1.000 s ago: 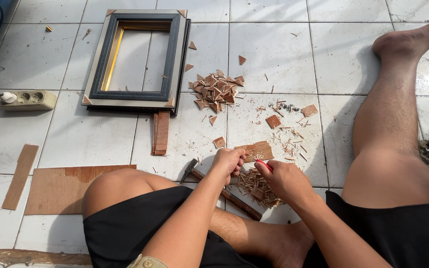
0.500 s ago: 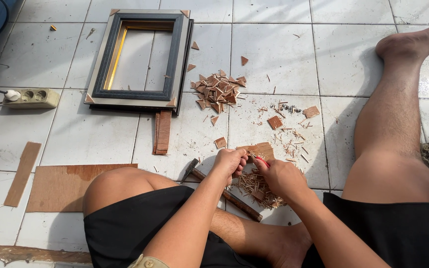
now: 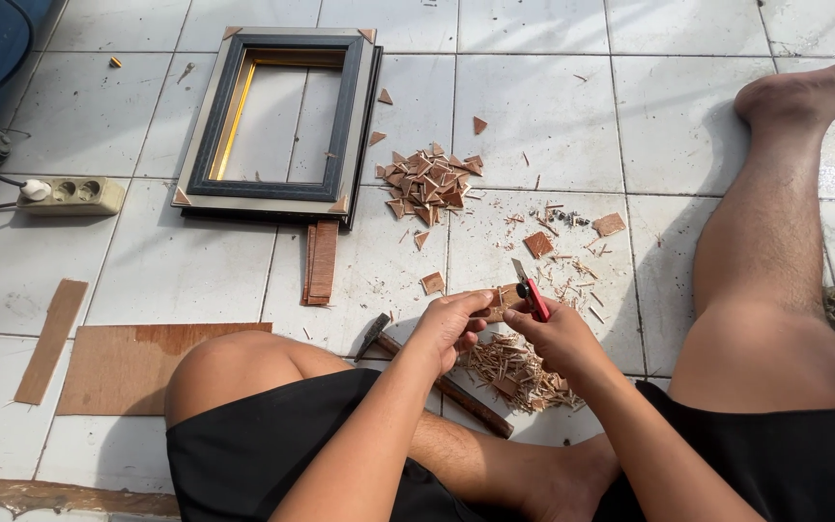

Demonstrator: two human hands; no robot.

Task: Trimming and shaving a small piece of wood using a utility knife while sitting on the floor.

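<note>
White floor tiles with grey grout lines carry everything we see, and the person sits on them in black shorts with one knee bent and the other leg stretched toward the far right corner. Our left hand is curled closed around a small piece of wood, pinching it between thumb and fingers, while the right hand is wrapped shut on a red utility knife whose blade points up and away — its tip sits just beside the wood piece, though we cannot tell whether it is touching. Both hands meet in front of the knees, right above a heap of thin wood shavings on the floor. A hammer lies just under the left hand, its head near the bent knee and its handle running toward the right foot. Farther out, a pile of small wooden triangles rests near the middle of the floor, with loose chips scattered to its right. A dark picture frame with a gold inner edge lies flat toward the far left, a short stack of wood strips just below its near corner. A power strip sits by the left edge, and a brown board lies at the near left — beside a narrow wooden slat.
</note>
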